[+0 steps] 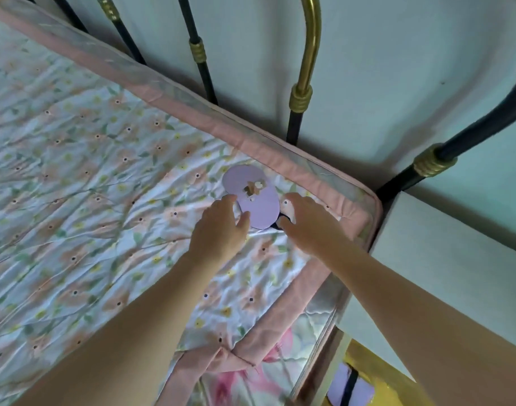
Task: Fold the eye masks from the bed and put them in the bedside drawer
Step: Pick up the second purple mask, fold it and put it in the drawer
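A lilac eye mask (255, 197) with a small floral motif at its middle lies flat on the floral bed sheet (84, 159), near the bed's top right corner. My left hand (221, 227) rests at the mask's lower left edge, fingers touching it. My right hand (306, 221) is at the mask's right side, its fingers on the dark strap (281, 222) that peeks out under the mask. At the bottom right, the bedside drawer (365, 376) stands open, and a lilac mask (350, 386) with a dark strap lies inside it.
A white bedside cabinet top (444, 259) stands against the bed's right side. Behind the mattress runs a black and brass metal headboard (302, 95) in front of a pale green wall. The pink-edged sheet corner (221, 358) is folded up at the mattress's near edge.
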